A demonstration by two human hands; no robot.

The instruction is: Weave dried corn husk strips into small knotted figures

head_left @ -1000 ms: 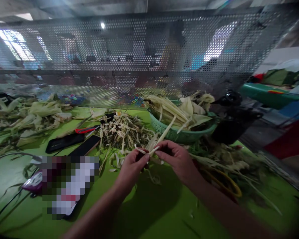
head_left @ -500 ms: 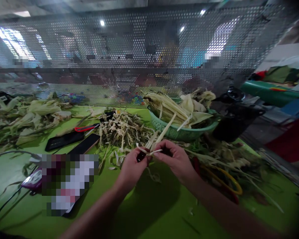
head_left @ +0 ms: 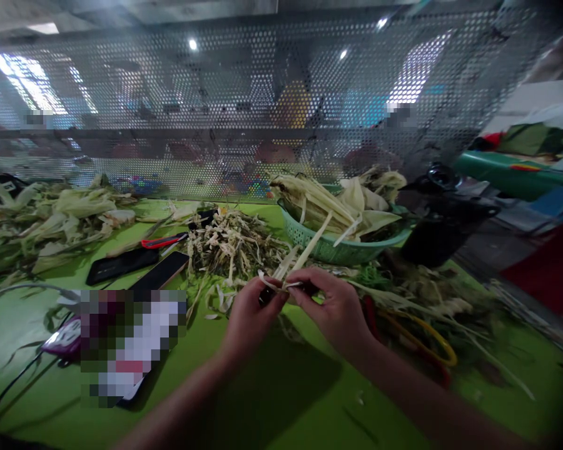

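Observation:
My left hand (head_left: 251, 315) and my right hand (head_left: 331, 306) meet over the green table (head_left: 281, 400), both pinched on pale corn-husk strips (head_left: 300, 259) that stick up and away between them. A small dark object shows at my left fingertips; I cannot make out what it is. Just beyond the hands lies a heap of shredded husk strips (head_left: 232, 244). Behind and to the right stands a green plastic basket (head_left: 342, 247) filled with husks.
Two dark phones (head_left: 136, 267) and a red-handled tool (head_left: 162, 241) lie left of the heap. Whole husks are piled at far left (head_left: 51, 219). Husk scraps and a yellow ring (head_left: 426, 340) lie right. A black object (head_left: 438, 219) and a perforated metal screen (head_left: 244, 106) stand behind.
Both hands have shifted slightly and kept pinching the husk strips; the strips' position between the fingers changed a little. The view tilted slightly.

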